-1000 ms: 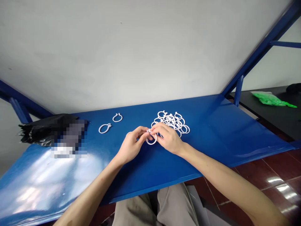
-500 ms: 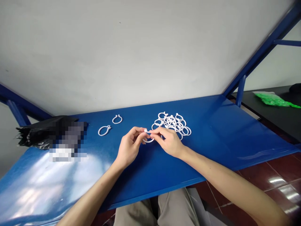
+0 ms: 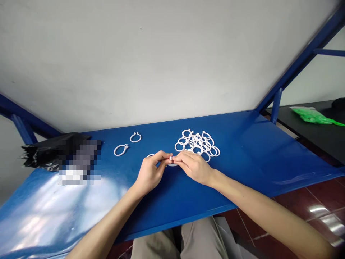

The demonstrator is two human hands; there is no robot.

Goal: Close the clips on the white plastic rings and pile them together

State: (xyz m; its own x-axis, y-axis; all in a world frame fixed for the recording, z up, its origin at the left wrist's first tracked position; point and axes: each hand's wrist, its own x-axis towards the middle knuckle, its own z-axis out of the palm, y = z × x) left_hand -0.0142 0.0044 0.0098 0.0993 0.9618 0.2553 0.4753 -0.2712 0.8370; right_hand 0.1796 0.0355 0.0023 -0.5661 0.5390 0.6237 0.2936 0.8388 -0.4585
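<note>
Thumb and fingers of my left hand (image 3: 151, 171) are pinched against those of my right hand (image 3: 196, 168), just above the blue table. Between them is a white shower curtain ring (image 3: 173, 165), its knobbed end showing at the fingertips and a short arc below; the fingers hide the rest. Another white arc (image 3: 150, 155) peeks out behind my left knuckles. Right of centre, just beyond my right hand, lies a pile of white rings (image 3: 198, 138). Two single rings rest to the left, one with a gap (image 3: 135, 137) and one nearer (image 3: 120, 150).
A black plastic bag (image 3: 45, 151) and a blurred-out item (image 3: 83, 158) lie on the blue tabletop (image 3: 242, 144) at left. A pale wall (image 3: 161, 64) rises behind, with blue frame bars at both sides. A green packet (image 3: 312, 115) sits on a dark table at far right.
Both hands have come slightly closer together and lower, with the fingertips now meeting at the ring's knobbed end. An arc has come into view behind my left hand.
</note>
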